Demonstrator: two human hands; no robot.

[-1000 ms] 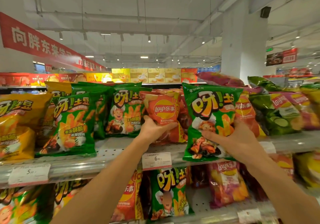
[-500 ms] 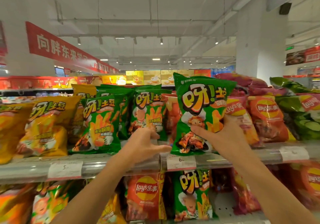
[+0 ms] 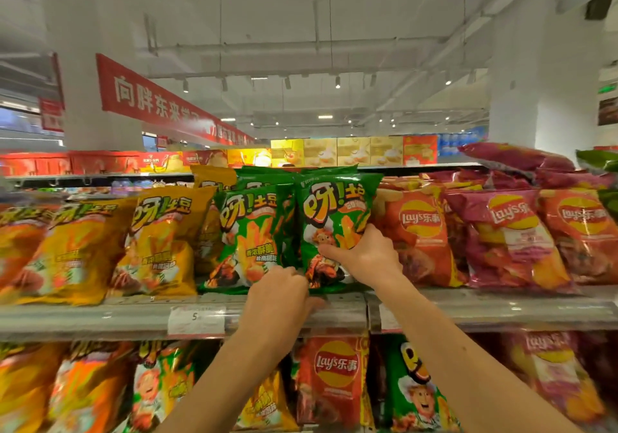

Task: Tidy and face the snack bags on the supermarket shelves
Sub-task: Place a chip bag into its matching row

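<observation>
A green snack bag (image 3: 334, 208) stands upright on the upper shelf (image 3: 117, 315), face forward, right beside another green bag (image 3: 250, 232). My right hand (image 3: 364, 255) grips the first bag's lower right side. My left hand (image 3: 277, 295) touches that bag's bottom left corner at the shelf's front edge, fingers curled. Yellow bags (image 3: 160, 242) fill the shelf to the left. Red Lay's bags (image 3: 418, 232) and purple Lay's bags (image 3: 508, 232) fill it to the right.
A lower shelf holds more bags, among them a red Lay's bag (image 3: 334, 375) and a green bag (image 3: 418, 392). A price tag (image 3: 195, 320) hangs on the upper shelf's front rail. A white pillar (image 3: 535, 81) rises behind on the right.
My right hand has carried the green bag left and back onto the shelf next to the other green bags. My left hand has moved to its bottom corner. The camera has swung right.
</observation>
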